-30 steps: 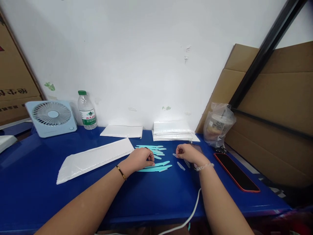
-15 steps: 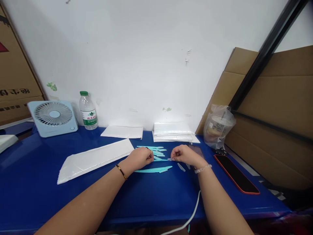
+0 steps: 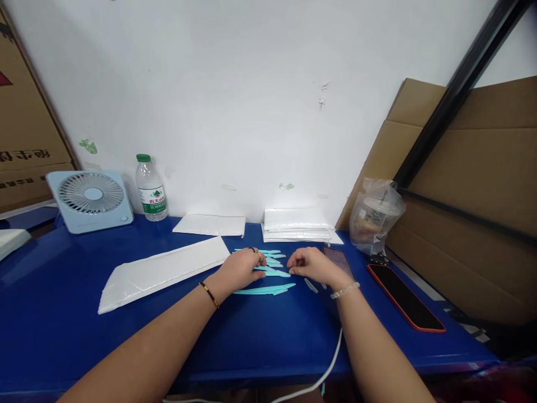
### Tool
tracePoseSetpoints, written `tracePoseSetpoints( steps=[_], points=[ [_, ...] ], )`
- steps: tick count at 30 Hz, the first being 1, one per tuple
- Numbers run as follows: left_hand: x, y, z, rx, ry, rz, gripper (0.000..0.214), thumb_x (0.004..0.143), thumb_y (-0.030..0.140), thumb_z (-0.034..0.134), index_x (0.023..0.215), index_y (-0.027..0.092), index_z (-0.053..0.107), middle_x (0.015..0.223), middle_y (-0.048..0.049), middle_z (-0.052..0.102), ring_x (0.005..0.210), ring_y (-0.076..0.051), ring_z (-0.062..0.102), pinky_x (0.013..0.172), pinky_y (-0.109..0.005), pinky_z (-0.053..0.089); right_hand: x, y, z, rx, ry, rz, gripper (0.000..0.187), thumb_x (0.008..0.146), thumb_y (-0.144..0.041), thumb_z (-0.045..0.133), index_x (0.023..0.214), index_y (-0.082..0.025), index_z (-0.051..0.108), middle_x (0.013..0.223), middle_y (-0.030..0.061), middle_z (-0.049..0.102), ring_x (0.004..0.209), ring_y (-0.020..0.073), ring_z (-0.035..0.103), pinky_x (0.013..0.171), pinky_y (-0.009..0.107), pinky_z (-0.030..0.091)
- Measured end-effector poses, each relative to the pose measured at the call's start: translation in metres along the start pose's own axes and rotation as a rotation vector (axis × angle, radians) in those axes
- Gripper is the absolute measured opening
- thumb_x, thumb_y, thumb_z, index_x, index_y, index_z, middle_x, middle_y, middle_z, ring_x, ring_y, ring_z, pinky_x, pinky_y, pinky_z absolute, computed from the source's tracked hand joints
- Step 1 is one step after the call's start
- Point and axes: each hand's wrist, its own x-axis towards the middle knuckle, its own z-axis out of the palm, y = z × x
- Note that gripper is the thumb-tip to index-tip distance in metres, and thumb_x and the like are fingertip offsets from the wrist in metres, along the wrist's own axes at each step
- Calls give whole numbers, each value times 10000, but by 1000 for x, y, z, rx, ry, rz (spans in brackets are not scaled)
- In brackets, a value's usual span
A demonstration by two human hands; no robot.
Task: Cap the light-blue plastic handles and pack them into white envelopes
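Note:
Several thin turquoise plastic sticks [image 3: 268, 256] lie on the blue table [image 3: 62, 313] in front of me. My left hand [image 3: 241, 267] is closed around one turquoise stick [image 3: 274, 271] and holds it level. My right hand [image 3: 308, 263] pinches the free right end of that same stick, fingers pressed together. Another turquoise stick [image 3: 266, 290] lies on the table just below my hands. Two small clear caps [image 3: 311, 285] lie to the right of it, under my right wrist.
A long white pouch [image 3: 163, 271] lies left of my hands; more white pouches [image 3: 212, 225] and a stack [image 3: 296, 225] sit by the wall. A fan [image 3: 90, 200], a water bottle [image 3: 150, 190], a bagged drink cup [image 3: 375, 215] and two phones [image 3: 405, 296] stand around.
My left hand picked a turquoise stick from the table and raised it. My right hand moved left and now pinches its end.

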Motion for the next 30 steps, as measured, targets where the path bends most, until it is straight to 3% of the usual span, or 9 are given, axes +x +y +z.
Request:
tracePoseSetpoints(
  steps=[2, 5, 7, 11, 17, 25, 30],
  points=[
    [-3, 3, -5, -30, -11, 35, 308, 724, 463, 601, 908, 219, 638, 909, -39, 627, 798, -187, 565, 610, -249, 375, -8, 4, -12, -44, 19, 26, 148, 660, -179, 631, 783, -200, 710, 780, 28, 653, 686, 154, 594, 610, 238, 468],
    [-8, 5, -8, -89, -125, 78, 329, 696, 500, 626, 868, 221, 659, 837, -26, 629, 731, -168, 563, 563, -240, 353, -18, 8, -24, -41, -127, 82, 249, 607, -96, 610, 794, -218, 720, 837, 30, 632, 664, 138, 580, 580, 223, 459],
    [-9, 6, -7, -121, -180, 64, 281, 693, 454, 640, 847, 221, 673, 792, -20, 636, 699, -159, 564, 541, -235, 339, -19, 10, -25, -45, -213, 100, 265, 563, -93, 645, 780, -223, 724, 852, 22, 623, 639, 127, 568, 543, 210, 445],
    [-8, 5, -3, -145, -197, 32, 141, 722, 333, 602, 751, 218, 677, 721, -6, 648, 652, -143, 558, 517, -230, 318, -13, 13, -18, -34, -260, 73, 169, 537, -201, 731, 705, -192, 718, 718, 9, 630, 611, 132, 564, 521, 208, 430],
    [-7, 7, -5, -54, -130, 40, 147, 712, 216, 514, 603, 201, 612, 620, -3, 624, 555, -130, 505, 482, -239, 276, -9, 11, -12, -48, -225, 115, 100, 597, -209, 674, 688, -183, 707, 613, 8, 651, 552, 140, 572, 482, 215, 427],
    [-7, 7, -6, -21, -117, 43, 155, 715, 236, 492, 615, 204, 605, 630, -6, 626, 553, -131, 497, 483, -237, 270, -9, 5, -8, -80, -184, 41, 173, 557, -260, 728, 707, -181, 693, 633, 5, 637, 561, 132, 561, 477, 206, 422],
    [-7, 7, -6, -11, -120, 42, 155, 719, 241, 500, 612, 201, 605, 624, -6, 623, 549, -130, 493, 480, -238, 271, -8, 1, -5, -56, -189, 32, 91, 606, -227, 664, 672, -174, 697, 629, 14, 655, 546, 134, 564, 476, 210, 420]
  ],
)
